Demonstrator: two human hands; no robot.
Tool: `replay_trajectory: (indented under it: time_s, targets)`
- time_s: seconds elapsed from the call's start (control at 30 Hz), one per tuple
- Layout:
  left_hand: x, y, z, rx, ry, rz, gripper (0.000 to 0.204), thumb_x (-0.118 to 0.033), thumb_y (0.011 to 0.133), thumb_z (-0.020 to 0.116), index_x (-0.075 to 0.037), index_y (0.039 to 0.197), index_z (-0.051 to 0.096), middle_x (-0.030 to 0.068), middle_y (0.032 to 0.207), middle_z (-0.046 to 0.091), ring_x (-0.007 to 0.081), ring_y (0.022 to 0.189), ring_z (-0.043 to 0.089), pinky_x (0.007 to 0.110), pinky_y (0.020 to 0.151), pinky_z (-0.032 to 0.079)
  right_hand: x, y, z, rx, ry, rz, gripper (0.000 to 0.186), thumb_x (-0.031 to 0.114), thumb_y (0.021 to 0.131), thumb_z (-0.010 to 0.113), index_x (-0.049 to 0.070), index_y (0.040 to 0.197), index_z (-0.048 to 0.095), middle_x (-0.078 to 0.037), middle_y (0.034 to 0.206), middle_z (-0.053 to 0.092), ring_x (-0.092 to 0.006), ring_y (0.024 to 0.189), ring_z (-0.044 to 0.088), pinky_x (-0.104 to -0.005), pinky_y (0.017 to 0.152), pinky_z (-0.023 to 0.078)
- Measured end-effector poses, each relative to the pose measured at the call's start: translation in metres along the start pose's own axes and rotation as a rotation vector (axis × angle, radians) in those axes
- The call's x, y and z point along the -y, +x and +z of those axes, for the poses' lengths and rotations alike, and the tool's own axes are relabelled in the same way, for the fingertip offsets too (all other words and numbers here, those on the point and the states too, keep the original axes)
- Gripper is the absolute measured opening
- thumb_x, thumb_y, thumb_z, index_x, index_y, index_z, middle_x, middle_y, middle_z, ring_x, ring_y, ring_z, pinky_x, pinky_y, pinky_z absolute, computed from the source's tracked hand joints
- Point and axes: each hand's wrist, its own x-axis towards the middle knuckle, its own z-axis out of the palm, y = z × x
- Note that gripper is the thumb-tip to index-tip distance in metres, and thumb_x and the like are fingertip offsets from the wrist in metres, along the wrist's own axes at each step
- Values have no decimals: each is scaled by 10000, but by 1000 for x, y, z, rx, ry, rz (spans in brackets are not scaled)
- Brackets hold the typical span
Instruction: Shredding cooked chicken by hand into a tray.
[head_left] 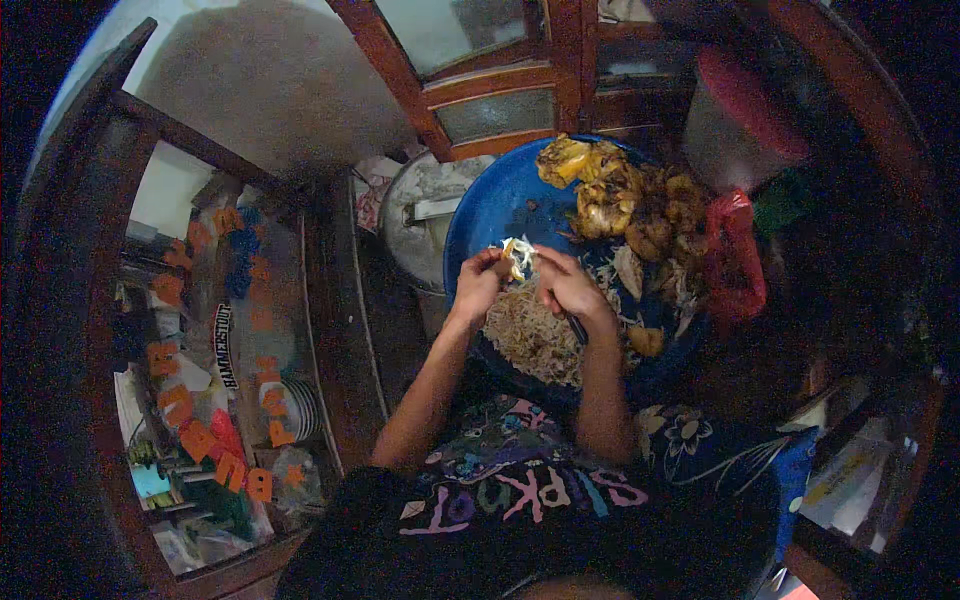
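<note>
Over a wide blue basin (487,212), both my hands work close together on a piece of cooked chicken meat (519,258), white with a yellowish edge. My left hand (481,281) pinches its left side. My right hand (569,285) is closed at its right side, with a dark handle (578,329) sticking out below the palm; whatever is at the handle's other end is hidden. Beneath my hands lies a heap of shredded meat (530,337). Several browned, yellow chicken pieces (608,203) fill the basin's far right, with torn strips (628,272) nearer me.
Left of the basin stands a round metal vessel (405,240) with a pale bar across it. A red plastic bag or container (735,258) touches the right rim. A glass-fronted cabinet (312,300) holding stacked plates (300,412) runs along my left. Wooden-framed panes (497,107) stand behind.
</note>
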Motion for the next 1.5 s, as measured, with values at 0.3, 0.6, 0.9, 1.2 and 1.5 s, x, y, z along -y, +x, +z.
replay_trajectory:
  time_s: [0.3, 0.6, 0.9, 1.2, 1.5]
  targets:
    - [-2, -10, -1, -76, -112, -24, 58, -62, 810, 530, -25, 821, 573, 5, 660, 546, 75, 553, 482, 218, 501, 385, 3, -6, 4, -18, 38, -74, 383, 293, 898, 444, 67, 1207, 430, -12, 499, 462, -86, 368, 399, -246, 332, 315]
    - [-9, -13, 3, -152, -69, 18, 80, -37, 809, 521, -7, 847, 585, 20, 702, 583, 72, 563, 511, 201, 508, 405, 9, -10, 20, 8, 20, -92, 381, 272, 901, 434, 61, 1218, 415, -9, 501, 455, -85, 383, 404, -243, 341, 313]
    - [-1, -7, 3, -59, 17, 69, 103, -44, 810, 524, -29, 879, 599, 19, 790, 603, 95, 666, 548, 230, 601, 448, 16, -21, 12, 124, 30, -50, 415, 249, 910, 409, 42, 1267, 360, 0, 498, 437, -82, 362, 374, -242, 343, 311]
    - [-7, -8, 4, -219, -91, 91, 64, 11, 773, 545, -16, 828, 564, 27, 717, 572, 95, 601, 524, 225, 538, 424, 16, -19, 4, -17, 96, -91, 412, 231, 903, 418, 53, 1269, 353, -2, 505, 434, -80, 352, 360, -239, 339, 316]
    - [-11, -8, 4, -145, -93, 69, 82, -23, 783, 545, -37, 846, 595, 1, 780, 589, 72, 686, 518, 203, 613, 410, 3, -8, 8, -189, 52, -74, 400, 301, 883, 464, 94, 1221, 412, 3, 491, 451, -87, 342, 369, -245, 321, 291]
